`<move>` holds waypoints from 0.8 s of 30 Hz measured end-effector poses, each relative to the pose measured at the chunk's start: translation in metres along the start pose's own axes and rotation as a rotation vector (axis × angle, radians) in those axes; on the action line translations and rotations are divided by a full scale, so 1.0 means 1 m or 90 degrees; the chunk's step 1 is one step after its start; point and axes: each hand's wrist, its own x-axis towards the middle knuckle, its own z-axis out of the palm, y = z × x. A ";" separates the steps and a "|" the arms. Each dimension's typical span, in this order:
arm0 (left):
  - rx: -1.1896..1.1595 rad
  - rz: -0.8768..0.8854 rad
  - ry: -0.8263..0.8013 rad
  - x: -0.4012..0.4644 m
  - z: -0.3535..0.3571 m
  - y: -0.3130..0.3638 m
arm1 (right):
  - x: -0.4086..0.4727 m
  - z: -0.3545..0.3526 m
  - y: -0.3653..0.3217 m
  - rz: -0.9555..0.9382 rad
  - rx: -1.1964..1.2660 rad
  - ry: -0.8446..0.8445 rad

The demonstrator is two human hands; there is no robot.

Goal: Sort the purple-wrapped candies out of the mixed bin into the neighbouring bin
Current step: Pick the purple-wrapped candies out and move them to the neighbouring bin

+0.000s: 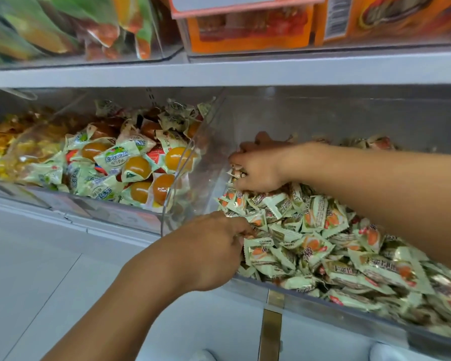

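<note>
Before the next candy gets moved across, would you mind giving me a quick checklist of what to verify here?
1. Left hand inside the right bin, at its front corner: ok.
2. Right hand on the candy pile, by the clear divider: ok.
3. Purple wrapper visible in the pile: not ok; green-and-orange wrappers only.
4. What either hand holds: cannot tell; fingers hidden in candies.
5. Neighbouring left bin open and reachable: ok.
</note>
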 end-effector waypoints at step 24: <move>-0.140 0.019 0.133 -0.010 0.009 0.010 | -0.175 -0.003 0.027 -0.079 0.080 -0.213</move>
